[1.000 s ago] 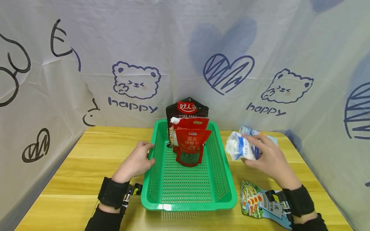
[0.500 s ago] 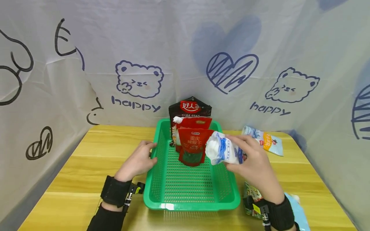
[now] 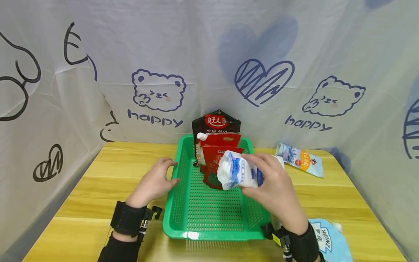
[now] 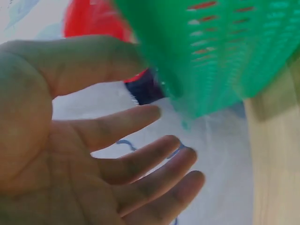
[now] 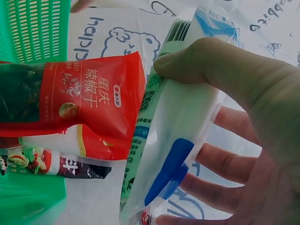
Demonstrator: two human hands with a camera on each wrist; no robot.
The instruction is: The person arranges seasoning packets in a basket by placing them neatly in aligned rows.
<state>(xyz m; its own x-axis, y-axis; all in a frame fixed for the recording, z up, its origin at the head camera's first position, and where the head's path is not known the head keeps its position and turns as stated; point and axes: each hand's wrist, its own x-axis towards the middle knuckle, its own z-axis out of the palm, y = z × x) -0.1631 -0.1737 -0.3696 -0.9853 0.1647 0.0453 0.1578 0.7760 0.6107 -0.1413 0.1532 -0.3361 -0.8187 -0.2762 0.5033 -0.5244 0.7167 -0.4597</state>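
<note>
My right hand [image 3: 275, 187] grips a white-and-blue plastic bag [image 3: 240, 171] between thumb and fingers. It holds the bag tilted above the right side of a green perforated basket [image 3: 212, 234]. Inside the basket, toward the back, stand a red pouch of dried chili [image 5: 79, 93], a red pouch with a white spout [image 3: 226, 139] and a black pouch with a red label [image 3: 216, 121]. The held bag partly covers the chili pouch in the head view. At the basket's left rim is my left hand [image 3: 155, 183], its fingers loosely extended; firm contact is unclear.
A light blue pouch marked HEINZ [image 3: 330, 238] lies on the wooden table at front right, partly behind my right wrist. Farther back on the right lies a blue-white packet with an orange band [image 3: 302, 160]. A printed cloth [image 3: 209, 54] hangs behind the table.
My right hand has carried the white-and-blue bag leftward from the table's right side to over the basket. My left hand stays at the left rim. The head view has shifted slightly.
</note>
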